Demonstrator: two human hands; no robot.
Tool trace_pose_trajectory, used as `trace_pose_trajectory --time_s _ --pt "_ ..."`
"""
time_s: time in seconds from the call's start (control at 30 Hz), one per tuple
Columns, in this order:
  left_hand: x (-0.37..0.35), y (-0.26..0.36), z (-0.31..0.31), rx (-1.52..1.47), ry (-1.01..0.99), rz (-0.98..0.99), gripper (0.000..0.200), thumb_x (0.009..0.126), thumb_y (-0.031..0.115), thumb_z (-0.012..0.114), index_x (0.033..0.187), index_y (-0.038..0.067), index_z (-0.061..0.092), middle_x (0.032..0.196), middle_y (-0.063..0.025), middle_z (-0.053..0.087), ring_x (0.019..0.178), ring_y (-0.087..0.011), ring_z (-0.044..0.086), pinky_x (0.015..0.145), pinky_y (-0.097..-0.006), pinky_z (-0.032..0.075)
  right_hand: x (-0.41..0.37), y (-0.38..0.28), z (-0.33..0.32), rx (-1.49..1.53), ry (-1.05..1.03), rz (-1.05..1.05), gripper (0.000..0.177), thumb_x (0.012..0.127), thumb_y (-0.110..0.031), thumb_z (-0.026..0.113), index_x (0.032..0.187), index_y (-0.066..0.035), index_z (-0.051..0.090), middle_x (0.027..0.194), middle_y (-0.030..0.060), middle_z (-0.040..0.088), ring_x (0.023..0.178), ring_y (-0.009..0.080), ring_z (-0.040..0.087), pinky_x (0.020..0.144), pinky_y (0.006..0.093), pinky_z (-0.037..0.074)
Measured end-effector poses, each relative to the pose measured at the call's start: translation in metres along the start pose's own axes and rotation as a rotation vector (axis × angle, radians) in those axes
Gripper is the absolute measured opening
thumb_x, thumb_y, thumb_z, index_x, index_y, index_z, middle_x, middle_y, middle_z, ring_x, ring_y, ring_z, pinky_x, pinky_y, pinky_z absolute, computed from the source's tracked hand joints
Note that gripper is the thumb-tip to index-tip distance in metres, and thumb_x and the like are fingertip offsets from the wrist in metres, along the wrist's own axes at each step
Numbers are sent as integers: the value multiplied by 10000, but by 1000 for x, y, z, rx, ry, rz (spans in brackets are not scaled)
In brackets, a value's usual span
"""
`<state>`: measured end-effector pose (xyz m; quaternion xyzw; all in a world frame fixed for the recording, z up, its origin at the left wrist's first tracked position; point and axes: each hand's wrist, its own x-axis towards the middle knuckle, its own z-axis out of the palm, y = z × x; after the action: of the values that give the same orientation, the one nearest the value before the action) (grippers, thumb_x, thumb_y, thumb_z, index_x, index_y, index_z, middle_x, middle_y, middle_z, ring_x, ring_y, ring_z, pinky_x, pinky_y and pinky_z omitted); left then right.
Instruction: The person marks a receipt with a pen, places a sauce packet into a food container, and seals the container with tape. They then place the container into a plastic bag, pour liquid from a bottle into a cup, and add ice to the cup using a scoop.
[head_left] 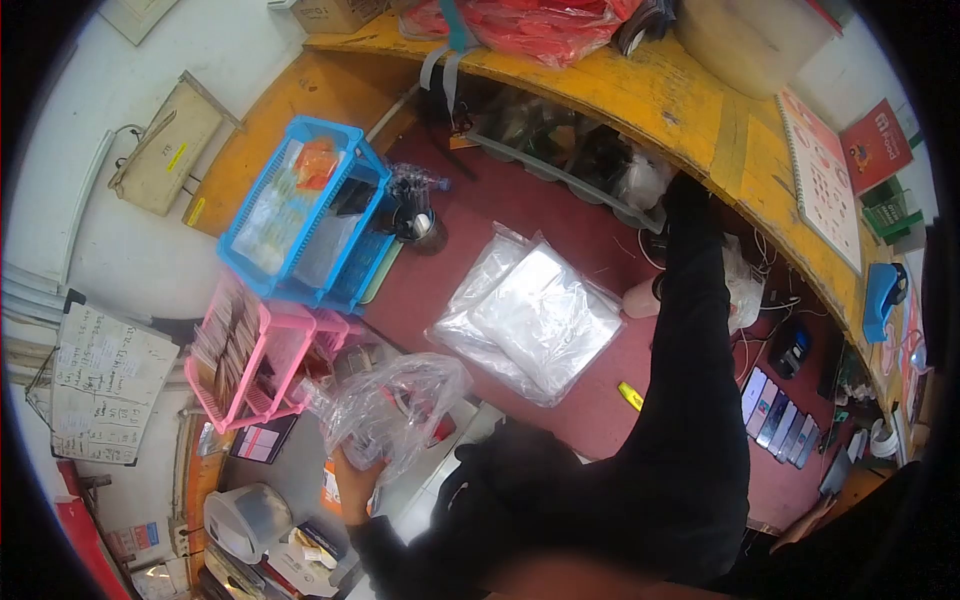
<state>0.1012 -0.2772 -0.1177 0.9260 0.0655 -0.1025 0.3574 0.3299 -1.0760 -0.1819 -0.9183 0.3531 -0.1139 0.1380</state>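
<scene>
My left hand (355, 480), at the lower left, is closed on a crumpled clear plastic bag (400, 405), which hangs over the grey surface beside the pink rack (270, 370). My right arm in a black sleeve (690, 310) stretches up to the far counter. Its hand is hidden beneath the counter's edge, close to a grey divided tray (560, 175) of bagged items. Between the arms, a stack of flat clear plastic bags (545, 315) lies on the dark red desk (440, 290). A yellow highlighter (630, 395) rests near my right sleeve.
A blue tiered rack (300, 215) and a cup of pens (425, 232) stand at the left. Several phones (780, 420) lie in a row at the right. The yellow wooden counter (700, 110) overhangs the desk. Another hand (808, 518) shows at the lower right.
</scene>
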Motion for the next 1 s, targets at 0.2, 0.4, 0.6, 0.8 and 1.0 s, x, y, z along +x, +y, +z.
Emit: trace_pose_trajectory --time_s 0.2,0.4,0.6,0.8,1.0 --pt "-2 4 1 -91 44 -26 800 565 82 882 1238 16 455 1199 -171 564 1106 -306 567 942 -398 458 -25 -15 62 -190 -352 119 617 767 -263 718 1326 -106 510 1362 139 531 1260 320 501 1009 442 427" --pt "-9 -6 -2 -108 52 -19 815 573 63 878 1255 17 434 1200 -156 562 1106 -298 569 944 -390 461 -35 -21 39 -189 29 -6 643 659 -292 802 1211 -47 579 1204 182 605 1148 338 573 940 432 469" --pt "-10 -22 -4 -155 19 13 819 602 69 849 1303 2 430 1203 -168 557 1123 -306 553 971 -374 434 53 75 71 191 65 -301 505 752 -249 773 1158 -7 598 1113 155 640 991 296 632 843 386 512" --pt "-13 -36 -16 -118 1 47 818 603 76 847 1310 -10 445 1245 -188 556 1161 -316 548 986 -378 427 30 70 26 963 -63 -355 354 893 -179 661 1188 -3 577 1095 82 622 920 227 606 809 342 507" --pt "-27 -83 -22 12 23 241 888 587 107 860 1356 -14 431 1334 -215 516 1270 -360 468 1056 -412 392 -104 -108 -86 1848 -29 293 318 969 -190 515 1216 4 565 1143 121 613 1001 232 590 878 337 486"
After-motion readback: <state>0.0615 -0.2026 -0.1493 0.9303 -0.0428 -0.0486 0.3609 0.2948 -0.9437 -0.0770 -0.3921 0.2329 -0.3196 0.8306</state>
